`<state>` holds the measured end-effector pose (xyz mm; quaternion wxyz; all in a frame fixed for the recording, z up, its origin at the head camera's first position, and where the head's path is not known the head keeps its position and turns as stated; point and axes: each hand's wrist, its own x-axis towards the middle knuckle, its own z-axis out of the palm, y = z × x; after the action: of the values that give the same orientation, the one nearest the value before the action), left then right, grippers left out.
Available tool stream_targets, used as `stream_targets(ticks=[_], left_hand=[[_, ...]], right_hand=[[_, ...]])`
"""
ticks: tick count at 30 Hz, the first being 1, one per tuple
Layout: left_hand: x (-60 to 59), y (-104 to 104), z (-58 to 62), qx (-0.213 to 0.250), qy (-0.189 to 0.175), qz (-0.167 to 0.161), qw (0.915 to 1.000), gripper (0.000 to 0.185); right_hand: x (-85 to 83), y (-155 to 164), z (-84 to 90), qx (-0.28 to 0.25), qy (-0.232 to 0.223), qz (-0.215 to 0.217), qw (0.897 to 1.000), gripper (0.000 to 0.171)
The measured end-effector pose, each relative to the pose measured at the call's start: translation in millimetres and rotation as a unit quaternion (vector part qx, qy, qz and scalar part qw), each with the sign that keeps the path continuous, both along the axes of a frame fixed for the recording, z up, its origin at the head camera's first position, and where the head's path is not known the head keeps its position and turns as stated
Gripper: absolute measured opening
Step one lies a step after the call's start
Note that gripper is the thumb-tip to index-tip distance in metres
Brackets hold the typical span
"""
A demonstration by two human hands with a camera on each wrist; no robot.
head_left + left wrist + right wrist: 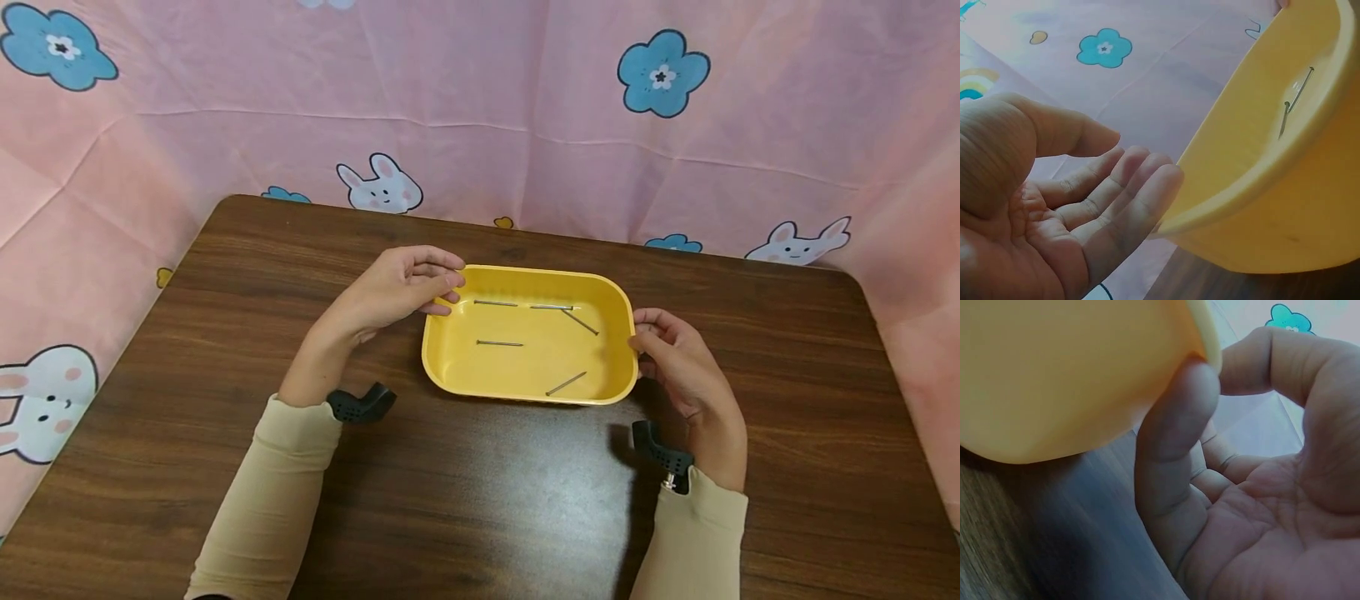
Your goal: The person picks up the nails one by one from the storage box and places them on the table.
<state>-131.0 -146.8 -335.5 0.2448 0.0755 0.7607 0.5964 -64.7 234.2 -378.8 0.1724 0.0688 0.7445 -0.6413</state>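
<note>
A yellow plastic basin [517, 375] with rounded corners is on the brown table, and several thin metal nails [499, 343] lie scattered on its floor. At the basin's left end is my left hand [401, 287]. Its fingers are loosely bent and its thumb stands apart from the rim; in the left wrist view the fingertips [1169, 181] are right by the outer wall, and whether they touch cannot be told. My right hand [678, 362] pinches the rim at the right end, thumb and a finger [1175, 425] meeting at the edge in the right wrist view.
The dark wooden table [465, 500] extends around the basin on all sides. Behind and beside it hangs a pink cloth [480, 92] printed with flowers and rabbits. A black wrist mount [362, 403] sticks out from the left sleeve, and another mount [660, 450] from the right.
</note>
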Motion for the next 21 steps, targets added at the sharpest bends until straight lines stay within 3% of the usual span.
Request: stream_targets(ticks=[9,21], left_hand=[[1.3,7.4,-1.2,0.02,-0.006,-0.026,0.9994,0.045],[3.6,16.2,-4.1,0.028,-0.001,-0.026,0.9993,0.045]], right_hand=[[-0.3,-0.1,-0.3,-0.002,0.003,-0.003,1.0,0.026],[0.6,-1.5,-0.5,0.0,0.003,-0.006,1.0,0.027]])
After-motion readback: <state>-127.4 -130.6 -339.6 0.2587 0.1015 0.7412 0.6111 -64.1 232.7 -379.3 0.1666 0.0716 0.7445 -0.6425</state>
